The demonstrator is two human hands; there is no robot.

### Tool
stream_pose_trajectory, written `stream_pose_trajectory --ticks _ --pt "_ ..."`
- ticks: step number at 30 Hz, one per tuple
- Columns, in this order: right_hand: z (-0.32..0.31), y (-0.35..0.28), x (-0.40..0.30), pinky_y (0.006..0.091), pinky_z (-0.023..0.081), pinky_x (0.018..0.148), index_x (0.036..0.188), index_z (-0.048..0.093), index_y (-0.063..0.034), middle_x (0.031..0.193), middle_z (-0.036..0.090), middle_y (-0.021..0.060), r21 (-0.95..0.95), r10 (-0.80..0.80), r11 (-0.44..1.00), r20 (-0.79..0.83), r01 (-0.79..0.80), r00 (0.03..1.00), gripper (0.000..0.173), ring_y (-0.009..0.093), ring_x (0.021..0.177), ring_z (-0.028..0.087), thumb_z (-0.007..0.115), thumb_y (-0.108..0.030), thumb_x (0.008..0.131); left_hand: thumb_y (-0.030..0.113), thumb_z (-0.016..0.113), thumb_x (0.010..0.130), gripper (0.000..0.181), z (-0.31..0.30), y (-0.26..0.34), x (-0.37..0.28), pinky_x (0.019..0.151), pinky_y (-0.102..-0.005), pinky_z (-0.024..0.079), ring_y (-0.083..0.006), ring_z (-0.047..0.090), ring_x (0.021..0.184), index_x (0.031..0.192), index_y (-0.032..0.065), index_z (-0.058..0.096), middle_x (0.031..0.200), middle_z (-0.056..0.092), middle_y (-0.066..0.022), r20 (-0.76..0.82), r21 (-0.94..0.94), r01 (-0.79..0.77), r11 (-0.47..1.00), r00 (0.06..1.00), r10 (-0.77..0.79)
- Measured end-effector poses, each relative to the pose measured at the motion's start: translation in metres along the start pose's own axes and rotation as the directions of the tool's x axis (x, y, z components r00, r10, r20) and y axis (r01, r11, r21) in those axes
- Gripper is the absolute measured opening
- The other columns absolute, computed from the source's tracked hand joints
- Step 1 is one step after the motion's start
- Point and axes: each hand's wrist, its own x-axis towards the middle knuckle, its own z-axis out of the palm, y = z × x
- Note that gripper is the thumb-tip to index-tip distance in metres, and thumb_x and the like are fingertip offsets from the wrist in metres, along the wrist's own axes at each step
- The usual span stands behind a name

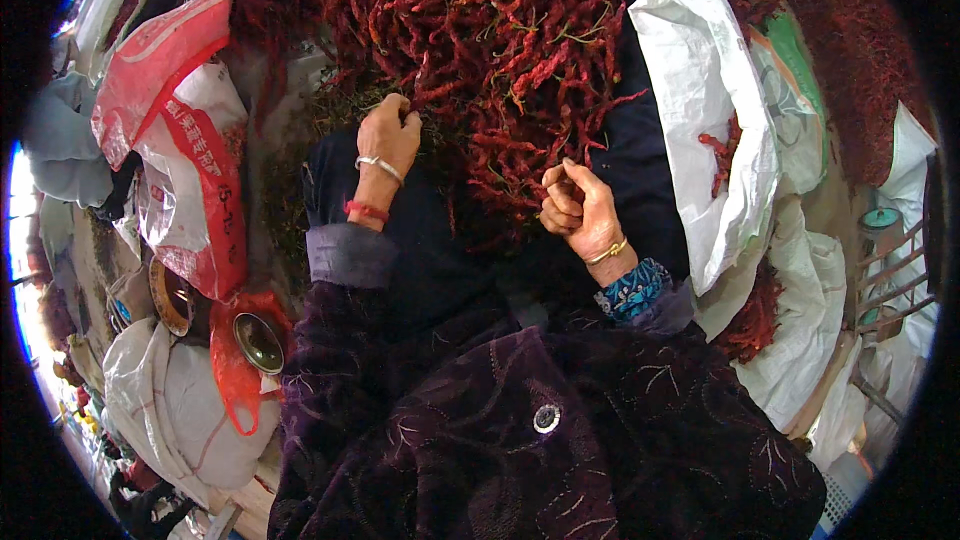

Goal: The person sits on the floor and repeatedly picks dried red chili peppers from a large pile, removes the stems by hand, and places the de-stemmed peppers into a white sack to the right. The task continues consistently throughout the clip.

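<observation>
A large heap of dried red chili peppers (510,30) lies before me and spills down between my legs. My left hand (388,139) is at the heap's lower left edge, back of the hand up, fingers curled. Its fingertips are partly hidden, so whether a chili is pinched there is unclear. Over the lower right part of the heap is my right hand (583,206), its fingers bent inward and the thumb near the index finger. Anything between those fingertips is too small to make out. Loose green-brown stems (345,109) lie beside my left hand.
On the right an open white woven sack (701,105) has some chilies inside. A red and white printed bag (195,187) stands at left, above a red plastic bag (247,382) with a round metal-rimmed object (259,343). A slatted rack (892,270) is at far right.
</observation>
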Motion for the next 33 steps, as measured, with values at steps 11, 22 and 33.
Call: stream_pose_trajectory --ticks 11,22,33 --pt "0.056 0.010 0.013 0.0189 0.023 0.037 0.092 0.057 -0.0084 0.052 0.039 -0.0058 -0.503 -0.129 0.864 -0.170 0.027 0.977 0.012 0.003 0.041 0.031 0.048 -0.014 0.086 0.011 0.051 0.085 0.012 -0.011 0.082 -0.091 0.047 -0.0215 0.038 -0.0087 0.046 0.054 0.091 0.0006 0.053 0.069 0.053 -0.0024 0.633 -0.774 0.633 0.032 0.774 0.005" --pt "0.045 -0.001 0.002 0.0166 0.029 0.044 0.079 0.060 -0.0074 0.067 0.054 -0.0031 -0.506 -0.332 0.844 -0.232 0.178 0.914 0.020 0.002 0.053 0.042 0.046 -0.021 0.087 0.014 0.051 0.086 0.015 -0.011 0.092 -0.098 0.042 -0.0195 0.038 -0.0088 0.048 0.046 0.091 -0.0002 0.055 0.059 0.055 -0.0042 0.625 -0.761 0.577 0.296 0.775 0.096" --pt "0.007 -0.011 -0.002 0.0336 0.040 0.051 0.086 0.052 -0.0066 0.068 0.054 0.0087 0.099 -0.143 0.978 -0.306 0.181 0.941 0.018 0.020 0.055 0.047 0.043 -0.023 0.087 0.003 0.057 0.067 0.025 0.022 0.045 -0.035 0.078 -0.0390 0.042 -0.0305 0.049 0.092 0.092 0.0033 0.056 0.095 0.055 -0.0110 -0.053 -0.164 -0.402 0.901 0.915 0.399"
